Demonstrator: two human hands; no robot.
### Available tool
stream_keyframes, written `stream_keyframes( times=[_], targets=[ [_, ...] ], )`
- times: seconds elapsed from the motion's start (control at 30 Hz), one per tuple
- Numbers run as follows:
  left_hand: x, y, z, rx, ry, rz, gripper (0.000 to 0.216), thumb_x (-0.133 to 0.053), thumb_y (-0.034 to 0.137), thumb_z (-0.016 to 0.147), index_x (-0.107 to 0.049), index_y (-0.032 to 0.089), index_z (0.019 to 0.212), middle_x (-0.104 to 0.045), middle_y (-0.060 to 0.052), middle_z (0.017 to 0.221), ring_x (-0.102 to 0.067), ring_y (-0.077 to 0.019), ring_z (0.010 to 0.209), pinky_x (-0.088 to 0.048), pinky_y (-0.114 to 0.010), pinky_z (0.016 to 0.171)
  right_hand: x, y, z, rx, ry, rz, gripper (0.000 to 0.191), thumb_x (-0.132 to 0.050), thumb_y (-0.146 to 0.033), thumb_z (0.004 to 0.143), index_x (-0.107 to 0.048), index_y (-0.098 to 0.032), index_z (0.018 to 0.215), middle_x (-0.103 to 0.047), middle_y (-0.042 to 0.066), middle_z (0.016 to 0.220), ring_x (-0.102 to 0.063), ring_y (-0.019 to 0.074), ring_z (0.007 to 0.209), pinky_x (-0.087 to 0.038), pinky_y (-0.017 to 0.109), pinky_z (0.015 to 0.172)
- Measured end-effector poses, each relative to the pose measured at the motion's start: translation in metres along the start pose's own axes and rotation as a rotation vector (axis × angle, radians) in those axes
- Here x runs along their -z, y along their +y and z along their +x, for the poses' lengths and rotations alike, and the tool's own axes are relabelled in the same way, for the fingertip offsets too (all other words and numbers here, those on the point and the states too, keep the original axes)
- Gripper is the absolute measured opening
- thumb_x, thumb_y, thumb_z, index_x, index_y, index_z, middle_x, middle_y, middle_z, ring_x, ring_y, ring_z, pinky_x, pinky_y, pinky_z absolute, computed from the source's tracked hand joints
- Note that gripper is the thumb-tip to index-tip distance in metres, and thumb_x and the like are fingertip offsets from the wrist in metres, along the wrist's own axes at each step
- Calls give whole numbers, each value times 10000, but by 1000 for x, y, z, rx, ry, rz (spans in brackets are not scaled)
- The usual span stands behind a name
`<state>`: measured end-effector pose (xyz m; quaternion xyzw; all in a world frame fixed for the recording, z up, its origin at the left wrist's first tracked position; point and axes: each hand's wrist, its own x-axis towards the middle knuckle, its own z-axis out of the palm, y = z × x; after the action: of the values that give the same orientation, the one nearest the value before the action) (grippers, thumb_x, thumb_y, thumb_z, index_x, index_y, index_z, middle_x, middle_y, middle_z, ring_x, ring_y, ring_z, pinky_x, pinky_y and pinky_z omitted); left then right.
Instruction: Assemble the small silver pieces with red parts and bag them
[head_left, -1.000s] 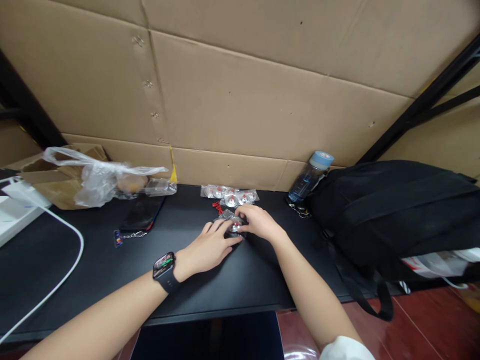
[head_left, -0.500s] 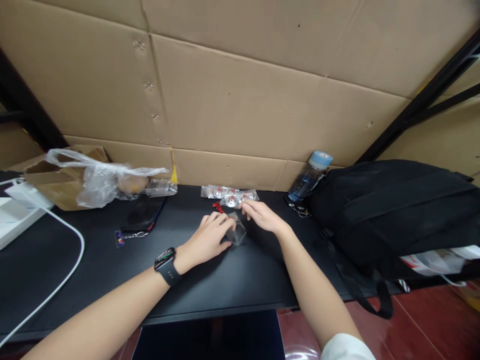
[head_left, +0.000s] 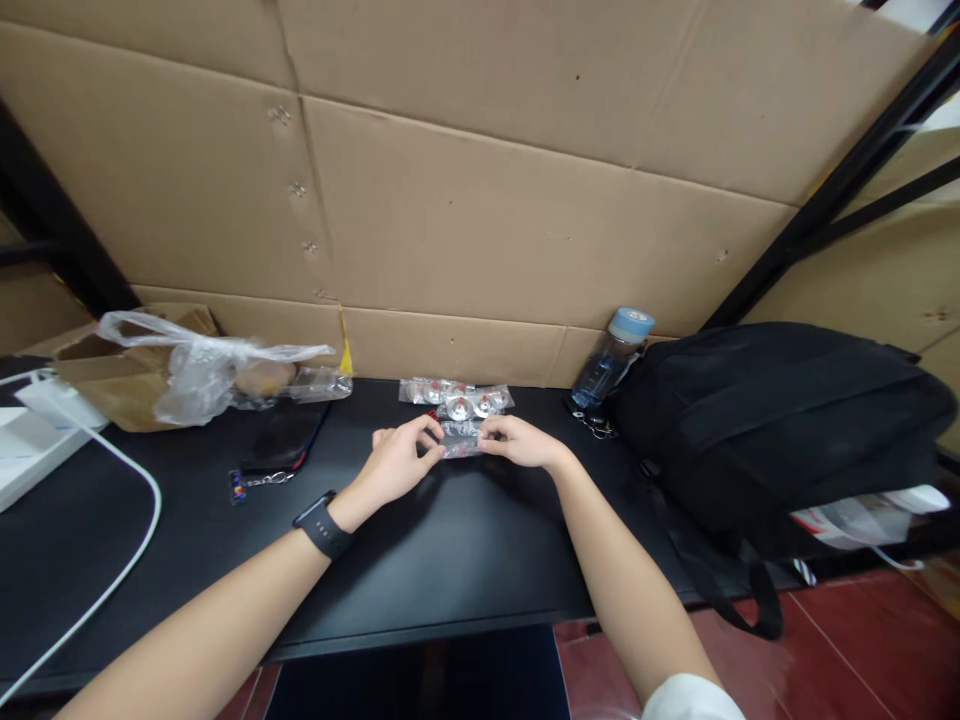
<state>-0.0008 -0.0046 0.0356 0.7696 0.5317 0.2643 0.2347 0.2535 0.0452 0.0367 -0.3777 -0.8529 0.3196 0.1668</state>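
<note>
Hands meet over the middle of the black bench (head_left: 450,540): the left hand (head_left: 397,465) and the right hand (head_left: 517,443) each pinch one end of a small clear packet (head_left: 460,439), lifted just above the bench top. Just behind the packet lies a row of similar clear packets (head_left: 457,397) against the cardboard wall (head_left: 525,230). Right of the packet stand a blue-capped bottle (head_left: 611,360) and a black backpack (head_left: 780,420); left of it lies a dark phone (head_left: 283,442).

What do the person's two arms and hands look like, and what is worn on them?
Both forearms are bare. The left wrist wears a black smartwatch on a black band. The left hand and right hand show no gloves. A white sleeve edge shows near the right elbow.
</note>
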Motion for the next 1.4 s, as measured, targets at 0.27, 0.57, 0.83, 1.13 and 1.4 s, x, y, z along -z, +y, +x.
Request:
stream_keyframes(
  times=[0.27, 0.57, 0.83, 1.13, 1.4],
  targets=[
    [-24, -12, -6, -107, 54, 262, 239, -479, 201, 909, -628, 301, 1066, -711, -19, 951, -589, -243, 1007, -312, -406, 854, -30, -2, 6, -98, 146, -299, 131, -588, -267, 911, -660, -161, 880, -614, 67, 945, -582, 192, 900, -450, 320, 868],
    [-20, -10, -6, -271, 32, 341, 192, -587, 245, 824, -629, 229, 1010, -676, -82, 1111, -468, -296, 1186, -306, -450, 914, -21, -15, 1, 91, 1, -259, 474, -735, -105, 697, -652, -202, 1154, -623, 67, 1067, -564, 233, 1050, -446, 355, 965],
    [-23, -16, 1, -209, 112, 267, 243, -435, 255, 982, -677, 247, 992, -734, -62, 1009, -553, -242, 1038, -281, -432, 887, -16, -17, 0, -2, 84, -29, 204, -579, -268, 933, -673, -192, 1097, -718, 29, 896, -648, 147, 807, -476, 267, 779],
    [-16, -26, 12, -111, 40, 164, 326, -428, 454, 994, -690, 268, 1041, -729, -50, 1113, -569, -258, 1118, -323, -442, 950, -22, -7, 6, -50, 33, 272, 309, -726, -370, 826, -667, -156, 1041, -711, 35, 837, -649, 147, 756, -494, 263, 739],
    [-9, -60, 24, -164, 10, 325, 485, -287, 463, 1031, -481, 346, 1460, -459, -76, 1541, -348, -317, 1389, -311, -542, 1052, 0, 5, -1, -142, 17, 468, 478, -776, -431, 750, -578, -177, 1103, -614, -35, 679, -532, 112, 604, -411, 231, 609]
  ],
)
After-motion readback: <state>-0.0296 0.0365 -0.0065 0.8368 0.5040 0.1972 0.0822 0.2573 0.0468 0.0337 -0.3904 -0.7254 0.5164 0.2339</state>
